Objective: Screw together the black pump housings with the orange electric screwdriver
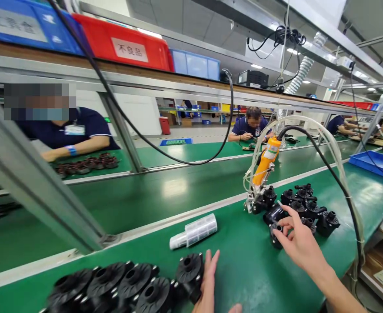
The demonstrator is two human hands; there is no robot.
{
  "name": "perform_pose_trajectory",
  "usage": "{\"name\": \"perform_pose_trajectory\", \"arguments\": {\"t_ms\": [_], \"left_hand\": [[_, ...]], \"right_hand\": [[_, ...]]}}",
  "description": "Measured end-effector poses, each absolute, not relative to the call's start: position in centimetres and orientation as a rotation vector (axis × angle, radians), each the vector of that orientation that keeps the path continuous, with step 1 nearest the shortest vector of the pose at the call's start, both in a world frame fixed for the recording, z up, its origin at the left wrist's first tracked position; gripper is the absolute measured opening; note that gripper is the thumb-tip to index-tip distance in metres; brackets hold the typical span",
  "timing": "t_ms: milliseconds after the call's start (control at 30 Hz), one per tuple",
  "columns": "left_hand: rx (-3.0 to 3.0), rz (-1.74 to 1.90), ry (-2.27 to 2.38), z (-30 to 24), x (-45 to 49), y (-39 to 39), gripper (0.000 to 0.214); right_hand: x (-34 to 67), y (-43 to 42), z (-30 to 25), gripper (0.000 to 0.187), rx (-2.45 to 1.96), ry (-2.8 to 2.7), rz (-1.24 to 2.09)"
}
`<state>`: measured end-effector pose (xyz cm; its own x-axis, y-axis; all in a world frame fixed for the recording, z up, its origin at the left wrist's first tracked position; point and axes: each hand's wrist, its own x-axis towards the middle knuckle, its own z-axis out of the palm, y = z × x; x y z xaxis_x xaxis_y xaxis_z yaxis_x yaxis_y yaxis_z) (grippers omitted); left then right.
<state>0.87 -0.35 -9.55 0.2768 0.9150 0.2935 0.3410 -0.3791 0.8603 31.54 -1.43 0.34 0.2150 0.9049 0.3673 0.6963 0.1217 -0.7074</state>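
Note:
My right hand (304, 243) reaches to the right side of the green bench, its thumb and fingers closed on a small black pump (276, 240) with a round top nozzle. Behind and beside it stand several similar black pumps (328, 222). At the lower middle, my left hand (208, 284) has its fingers stretched out, with their side against another black pump (190, 271); the thumb is only partly in view. Left of that pump sits a close group of more black pumps (134, 280), cut off by the bottom edge.
A roll of clear labels (194, 231) lies on the bench between the hands. An orange power screwdriver (265, 163) with hoses stands behind the right-hand pumps. A metal post (48, 174) slants at left. A blue tray (375, 165) lies far right. Co-workers sit across the line.

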Motion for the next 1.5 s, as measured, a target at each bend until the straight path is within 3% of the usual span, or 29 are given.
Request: {"name": "perform_pose_trajectory", "arguments": {"t_ms": [67,167,300,400,567,867,1500], "left_hand": [[1.876,0.987,1.007,-10.0,0.4,-0.8,0.108],[1.838,0.911,0.779,-9.4,-0.1,-1.2,0.125],[1.645,0.799,0.786,-7.4,0.0,-1.9,0.137],[1.504,0.847,0.813,-7.2,0.9,-2.5,0.132],[1.385,0.945,0.817,-8.1,2.0,-3.0,0.111],[1.392,0.941,0.982,-7.0,2.4,-3.2,0.101],[1.385,0.855,1.010,-5.1,2.7,-3.3,0.092]], "right_hand": [[29.6,-1.3,1.3,0.067,-1.487,-1.609,0.593],[26.4,-0.3,2.3,0.068,-1.224,-1.670,1.067],[22.7,2.7,0.8,0.075,-0.934,-1.548,1.519],[21.4,4.0,-1.1,0.074,-0.959,-1.457,1.457],[22.2,1.9,-1.3,0.040,-1.008,-1.356,1.220],[21.5,-1.2,-1.6,0.055,-1.083,-1.430,1.527],[20.5,-2.3,-2.5,0.041,-1.210,-1.534,1.368]]}}
